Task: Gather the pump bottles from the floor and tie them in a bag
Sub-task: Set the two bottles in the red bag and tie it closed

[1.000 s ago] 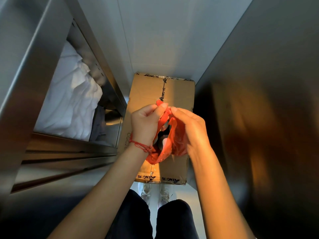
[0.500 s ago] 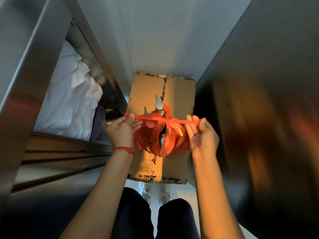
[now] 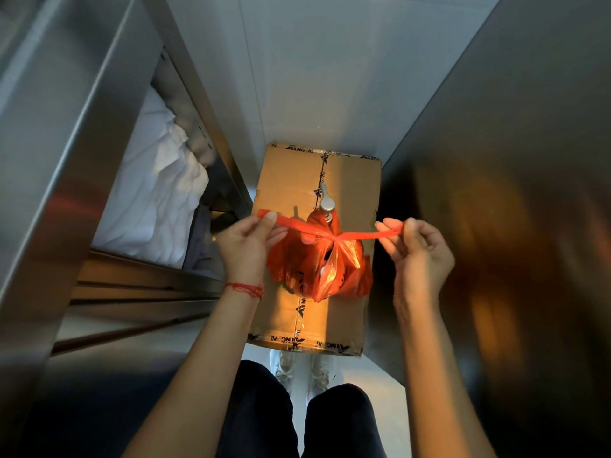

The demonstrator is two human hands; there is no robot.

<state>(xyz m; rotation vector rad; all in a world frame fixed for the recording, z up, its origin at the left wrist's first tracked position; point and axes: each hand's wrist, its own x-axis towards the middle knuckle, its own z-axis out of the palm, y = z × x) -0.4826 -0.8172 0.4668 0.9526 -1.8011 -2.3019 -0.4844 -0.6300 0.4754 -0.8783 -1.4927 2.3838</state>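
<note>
Head view, centre of frame: I hold a red plastic bag [image 3: 319, 262] above a taped cardboard box [image 3: 355, 190] that lies on the pale floor between two steel walls. My left hand [image 3: 246, 247] pinches the left handle strip [image 3: 284, 222] between thumb and fingertips, just left of centre; my right hand [image 3: 418, 251] pinches the right handle strip [image 3: 380, 233] in the same way, right of centre. The two strips run taut and nearly level from a crossing point [image 3: 336, 236] at the bag's mouth, so both grips are narrow and closed on plastic. The bag hangs from that crossing and appears to hover over the box; whether its bottom touches the cardboard I cannot tell. A silver pump head [image 3: 325, 201] sticks out of the mouth, above the crossing, and a second pale pump part [image 3: 325, 269] shows through a gap lower down; how many bottles the bag holds is not visible. No bottle lies on the floor that shows. At the left of the frame a steel shelf unit [image 3: 82, 133] holds white folded cloth [image 3: 155, 200]; a red thread bracelet [image 3: 246, 289] circles my left wrist. Judgement: gathering looks finished and the first half-knot is being drawn tight; a second crossing of the strips probably remains before the tie will hold.
</note>
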